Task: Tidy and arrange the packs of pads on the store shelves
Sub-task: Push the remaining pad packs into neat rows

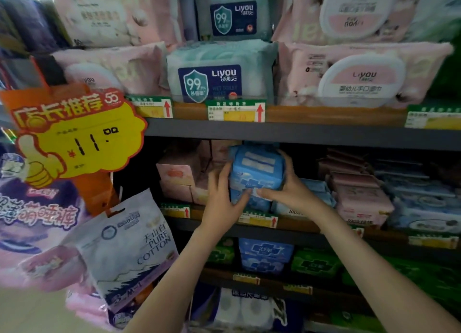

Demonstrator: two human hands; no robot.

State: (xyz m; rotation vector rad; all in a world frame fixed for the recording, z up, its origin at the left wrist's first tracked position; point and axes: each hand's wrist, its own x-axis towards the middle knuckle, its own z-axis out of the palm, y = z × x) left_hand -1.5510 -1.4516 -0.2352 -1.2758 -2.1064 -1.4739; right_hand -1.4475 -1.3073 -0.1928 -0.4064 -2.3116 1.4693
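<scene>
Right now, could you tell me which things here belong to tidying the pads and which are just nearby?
In the job: blue pack, gripped by left hand and right hand; pink packs to its right; green packs on the shelf below.
Just nearby: wet wipes above; yellow price sign; hanging cotton bag.

The teal wipe pack on the upper shelf reads "Liyou" and "99", the round lid of the pink pack beside it "Liyou", the yellow promo sign "¥11", and the white hanging bag "PURE COTTON".
</scene>
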